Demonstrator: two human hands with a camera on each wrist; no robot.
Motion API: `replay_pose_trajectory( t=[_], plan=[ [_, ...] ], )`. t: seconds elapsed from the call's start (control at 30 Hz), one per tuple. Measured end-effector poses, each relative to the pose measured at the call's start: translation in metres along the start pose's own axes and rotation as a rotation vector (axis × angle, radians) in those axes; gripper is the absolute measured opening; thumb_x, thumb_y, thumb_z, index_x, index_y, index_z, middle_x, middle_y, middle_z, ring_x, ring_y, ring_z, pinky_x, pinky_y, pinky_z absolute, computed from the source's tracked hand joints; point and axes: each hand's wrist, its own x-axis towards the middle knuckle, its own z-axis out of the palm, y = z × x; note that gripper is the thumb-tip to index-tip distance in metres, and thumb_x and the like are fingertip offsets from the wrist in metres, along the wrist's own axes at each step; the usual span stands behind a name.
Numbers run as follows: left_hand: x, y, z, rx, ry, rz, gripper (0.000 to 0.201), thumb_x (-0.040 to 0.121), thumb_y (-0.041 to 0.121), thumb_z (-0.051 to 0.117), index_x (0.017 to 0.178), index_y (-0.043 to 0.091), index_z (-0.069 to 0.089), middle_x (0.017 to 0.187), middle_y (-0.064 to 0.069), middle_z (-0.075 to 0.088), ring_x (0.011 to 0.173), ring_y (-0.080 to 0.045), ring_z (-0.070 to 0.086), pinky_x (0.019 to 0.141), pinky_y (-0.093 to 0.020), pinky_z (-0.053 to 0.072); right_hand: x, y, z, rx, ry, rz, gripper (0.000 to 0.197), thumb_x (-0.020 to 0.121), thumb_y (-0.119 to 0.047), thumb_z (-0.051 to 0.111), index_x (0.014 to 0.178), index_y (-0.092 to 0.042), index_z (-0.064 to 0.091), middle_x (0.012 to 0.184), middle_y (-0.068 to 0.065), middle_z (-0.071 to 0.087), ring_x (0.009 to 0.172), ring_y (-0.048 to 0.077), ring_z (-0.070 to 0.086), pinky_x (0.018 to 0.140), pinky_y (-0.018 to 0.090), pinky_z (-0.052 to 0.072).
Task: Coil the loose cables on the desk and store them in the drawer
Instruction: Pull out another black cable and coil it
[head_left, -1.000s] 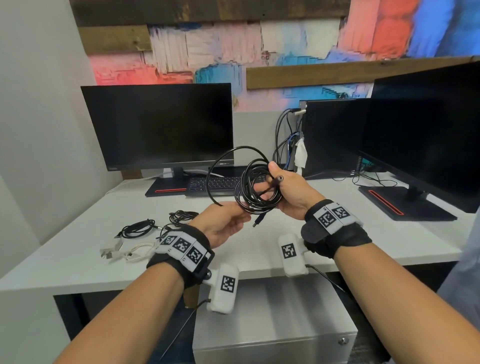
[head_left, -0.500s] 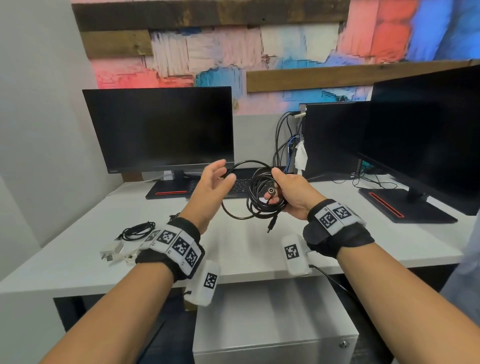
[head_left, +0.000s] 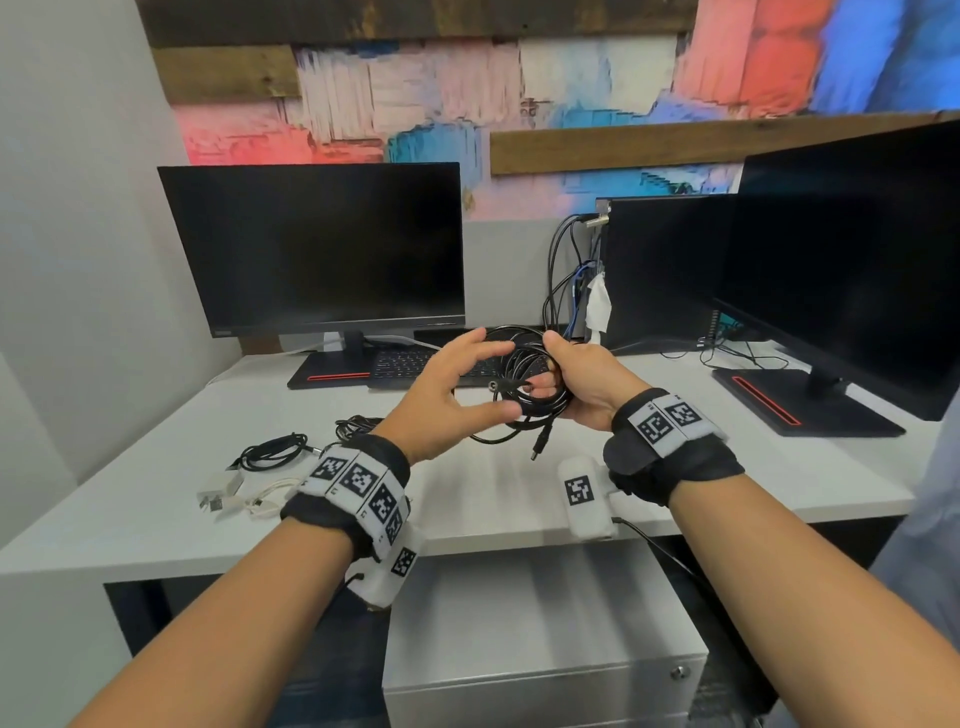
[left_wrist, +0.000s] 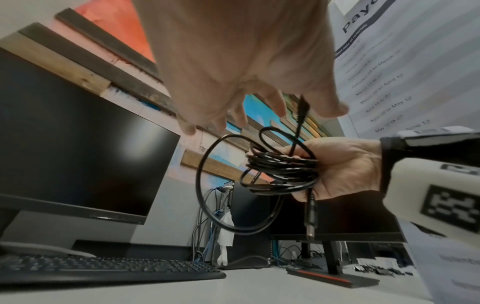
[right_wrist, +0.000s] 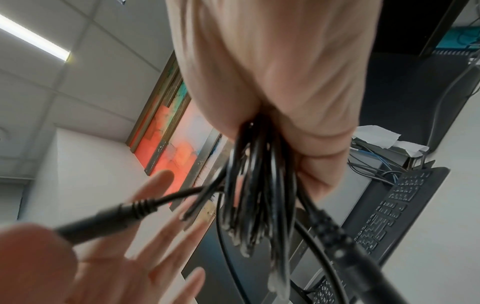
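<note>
The right hand (right_wrist: 272, 82) grips a bundle of glossy black cable loops (right_wrist: 257, 195); the left hand (right_wrist: 116, 257), fingers spread, sits beside its barrel plug (right_wrist: 103, 220).

Bench (head_left: 467, 499) bare under my hands; small cables (head_left: 270, 452) crowd the left, monitor base (head_left: 810, 400) blocks right, keyboard (head_left: 415, 364) behind.
</note>
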Motion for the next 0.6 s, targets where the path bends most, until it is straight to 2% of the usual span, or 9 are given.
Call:
replay_pose_trajectory(
  t=[0.07,0.1,0.17,0.23,0.27,0.37,0.43,0.53,0.6],
  plan=[
    [0.001,-0.002,0.002,0.09,0.06,0.07,0.051,0.065,0.053,0.074,0.113,0.052,0.057,0.132,0.022,0.046,0.128,0.001,0.034,0.109,-0.034,0.024,-0.001,0.001,0.001,-0.007,0.008,-0.007,0.049,0.1,-0.037,0.043,0.126,0.005,0.048,0.055,0.009,0.062,0.042,0.017,0.057,0.061,0.034,0.052],
    [0.001,-0.004,0.003,0.121,0.103,0.125,0.044,0.065,0.055,0.072,0.107,0.048,0.063,0.118,0.023,0.054,0.117,0.004,0.041,0.105,-0.033,0.031,-0.001,0.001,0.002,-0.009,0.006,-0.009,0.049,0.1,-0.036,0.042,0.126,0.005,0.048,0.055,0.009,0.062,0.042,0.017,0.057,0.061,0.035,0.053],
    [0.003,-0.001,0.006,0.065,0.144,0.147,0.028,0.072,0.04,0.075,0.099,0.034,0.07,0.095,0.019,0.063,0.092,0.006,0.053,0.089,-0.024,0.043,-0.003,0.0,0.003,-0.038,-0.006,-0.017,0.044,0.1,-0.035,0.042,0.122,0.003,0.048,0.061,0.012,0.063,0.044,0.018,0.058,0.064,0.036,0.053],
    [0.003,0.005,0.006,-0.073,0.137,0.055,0.02,0.078,0.019,0.074,0.096,0.023,0.071,0.081,0.012,0.066,0.075,0.004,0.06,0.076,-0.016,0.048,-0.004,-0.001,0.003,-0.126,-0.014,-0.051,0.04,0.1,-0.035,0.041,0.118,0.0,0.049,0.062,0.011,0.064,0.042,0.016,0.055,0.058,0.031,0.049],
    [0.004,0.009,0.006,-0.143,0.137,0.013,0.019,0.078,0.013,0.073,0.096,0.019,0.071,0.078,0.008,0.068,0.072,0.001,0.063,0.075,-0.015,0.051,-0.005,-0.001,0.004,-0.192,-0.018,-0.081,0.039,0.1,-0.035,0.04,0.116,0.0,0.05,0.06,0.009,0.064,0.042,0.014,0.052,0.056,0.028,0.046],
    [0.007,0.017,0.007,-0.333,0.153,-0.029,0.015,0.083,0.002,0.067,0.096,0.009,0.069,0.081,-0.006,0.069,0.075,-0.012,0.067,0.076,-0.019,0.054,-0.005,0.002,0.005,-0.371,-0.028,-0.183,0.042,0.1,-0.036,0.039,0.113,0.001,0.055,0.064,0.005,0.066,0.048,0.012,0.045,0.056,0.024,0.039],
    [0.008,0.022,0.007,-0.472,0.194,-0.028,0.013,0.086,0.0,0.062,0.096,0.007,0.067,0.082,-0.009,0.07,0.073,-0.011,0.068,0.073,-0.02,0.055,-0.004,0.004,0.005,-0.462,-0.015,-0.237,0.043,0.098,-0.038,0.041,0.107,0.0,0.058,0.061,0.004,0.064,0.052,0.012,0.043,0.059,0.025,0.036],
    [0.01,0.021,0.003,-0.612,0.301,-0.052,0.012,0.09,0.003,0.057,0.097,0.01,0.064,0.084,-0.009,0.07,0.073,-0.009,0.069,0.069,-0.018,0.055,-0.003,0.005,0.003,-0.504,-0.027,-0.262,0.037,0.098,-0.039,0.042,0.092,-0.005,0.058,0.052,0.001,0.054,0.057,0.016,0.048,0.068,0.031,0.041],
    [0.011,0.017,0.0,-0.676,0.367,-0.065,0.011,0.091,0.005,0.056,0.098,0.01,0.063,0.083,-0.009,0.069,0.073,-0.009,0.068,0.067,-0.017,0.053,-0.005,0.004,0.002,-0.427,-0.126,-0.225,0.036,0.099,-0.038,0.042,0.094,-0.005,0.057,0.048,0.0,0.049,0.057,0.02,0.053,0.07,0.035,0.045]
  ],
)
